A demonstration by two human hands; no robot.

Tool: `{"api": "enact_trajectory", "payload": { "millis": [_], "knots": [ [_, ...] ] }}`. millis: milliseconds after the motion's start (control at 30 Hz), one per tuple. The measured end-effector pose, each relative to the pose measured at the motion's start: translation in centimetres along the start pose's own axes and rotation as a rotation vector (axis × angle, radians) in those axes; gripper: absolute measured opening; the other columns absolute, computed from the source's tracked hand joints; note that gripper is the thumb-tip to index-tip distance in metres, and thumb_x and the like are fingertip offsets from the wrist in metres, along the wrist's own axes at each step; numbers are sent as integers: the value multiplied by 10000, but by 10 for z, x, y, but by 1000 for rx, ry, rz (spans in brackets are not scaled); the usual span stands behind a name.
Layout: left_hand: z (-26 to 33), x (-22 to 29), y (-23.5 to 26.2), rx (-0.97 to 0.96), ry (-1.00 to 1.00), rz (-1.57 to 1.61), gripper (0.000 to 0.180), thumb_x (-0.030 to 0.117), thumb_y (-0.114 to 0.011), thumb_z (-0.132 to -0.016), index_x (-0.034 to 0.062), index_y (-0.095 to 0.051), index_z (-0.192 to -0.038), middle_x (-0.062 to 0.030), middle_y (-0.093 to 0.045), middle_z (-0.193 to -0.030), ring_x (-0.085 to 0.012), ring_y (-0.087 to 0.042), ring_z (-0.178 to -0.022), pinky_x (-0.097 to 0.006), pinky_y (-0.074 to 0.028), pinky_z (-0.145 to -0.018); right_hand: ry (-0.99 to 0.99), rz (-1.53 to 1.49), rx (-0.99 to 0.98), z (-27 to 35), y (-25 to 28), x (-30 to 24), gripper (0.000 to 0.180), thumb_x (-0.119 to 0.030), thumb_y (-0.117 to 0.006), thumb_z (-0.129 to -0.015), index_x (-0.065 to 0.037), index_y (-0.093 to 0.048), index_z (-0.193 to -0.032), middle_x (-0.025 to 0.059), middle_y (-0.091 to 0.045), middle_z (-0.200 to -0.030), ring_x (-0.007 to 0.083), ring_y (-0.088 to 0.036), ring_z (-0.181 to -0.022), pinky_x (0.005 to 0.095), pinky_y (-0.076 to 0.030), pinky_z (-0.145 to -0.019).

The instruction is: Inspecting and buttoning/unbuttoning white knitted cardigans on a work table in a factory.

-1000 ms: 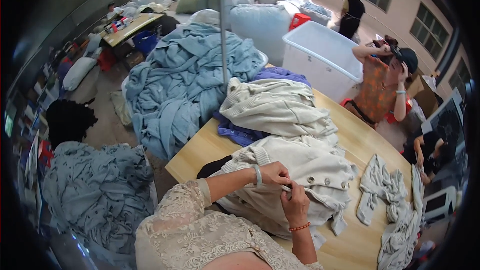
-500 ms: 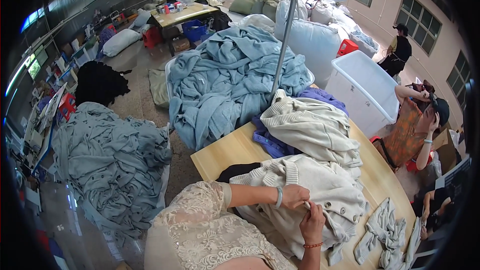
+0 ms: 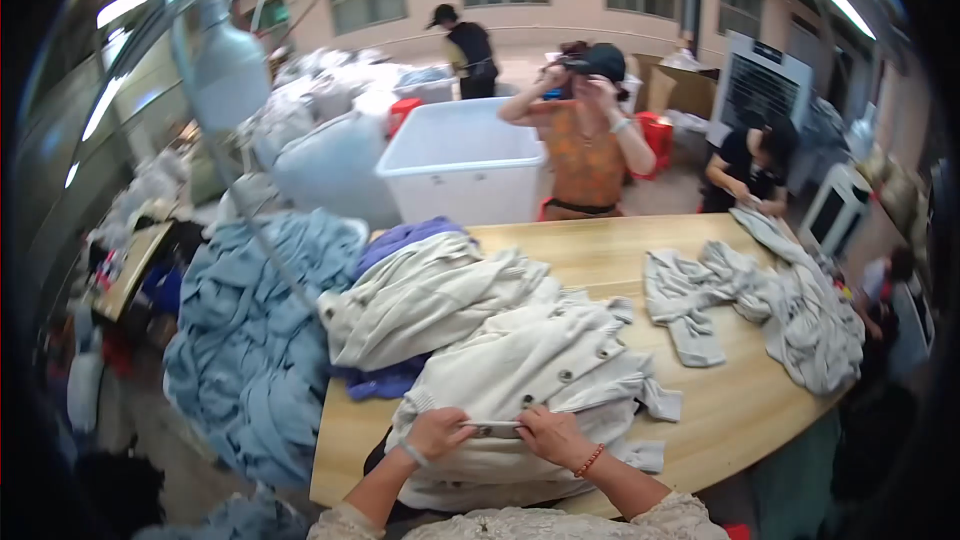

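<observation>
A cream knit cardigan (image 3: 475,385) with dark round buttons lies bunched on the wooden table in front of me. My left hand (image 3: 440,433) pinches one end of a narrow button-band edge of it. At the other end of that stretch, my right hand (image 3: 553,437) is closed on the same band, fingers pressed together. The band runs nearly straight between both hands, and a button shows on it. Just beyond lies another cream knit garment (image 3: 440,305), with purple knitwear (image 3: 410,235) partly under it.
Blue-grey garments (image 3: 260,340) heap up left of the table (image 3: 620,240). Behind stands a white plastic bin (image 3: 465,155). A person in orange (image 3: 585,155) sits across, hands at a cap; another in black (image 3: 745,175) handles pale knitwear (image 3: 800,310) at the right. A slanted metal pole (image 3: 250,215) rises at left.
The view has swung to the right. My hands, close together before, are now spread apart with the cardigan's band drawn between them.
</observation>
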State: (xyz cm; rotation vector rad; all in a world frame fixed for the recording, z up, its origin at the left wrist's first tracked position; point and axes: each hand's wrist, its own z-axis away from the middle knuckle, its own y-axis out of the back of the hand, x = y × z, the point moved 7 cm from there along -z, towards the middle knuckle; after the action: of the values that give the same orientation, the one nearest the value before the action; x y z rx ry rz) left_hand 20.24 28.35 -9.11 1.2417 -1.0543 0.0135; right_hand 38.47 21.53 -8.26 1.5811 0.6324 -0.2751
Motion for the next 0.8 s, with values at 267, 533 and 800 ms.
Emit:
{"api": "enact_trajectory", "payload": {
  "millis": [267, 533, 800],
  "knots": [
    [-41, 72, -28, 217, -338, -16, 254, 53, -583, -790, 48, -625, -1041, -142, -599, -979, -331, -569, -941, -412, -468, -821, -38, 86, 84, 16, 9, 12, 86, -159, -536, -855, -93, -582, -887, 112, -563, -857, 316, -635, -655, 427, -511, -561],
    [-80, 42, -68, 0, 5, 239, 156, 76, -676, -747, 31, -626, -888, -110, -648, -774, -227, -646, -688, -325, -524, -658, -10, -30, 274, 25, 12, 23, 116, -106, -625, -794, -76, -573, -892, 105, -560, -855, 320, -606, -683, 407, -489, -576],
    [-82, 31, -76, 30, 149, 674, 169, 137, -733, -717, -12, -708, -790, -81, -692, -713, -113, -627, -664, -262, -508, -624, -143, -156, 336, 12, 23, 24, 164, -29, -641, -773, -76, -583, -919, 129, -639, -797, 293, -647, -692, 391, -501, -605]
  ]
}}
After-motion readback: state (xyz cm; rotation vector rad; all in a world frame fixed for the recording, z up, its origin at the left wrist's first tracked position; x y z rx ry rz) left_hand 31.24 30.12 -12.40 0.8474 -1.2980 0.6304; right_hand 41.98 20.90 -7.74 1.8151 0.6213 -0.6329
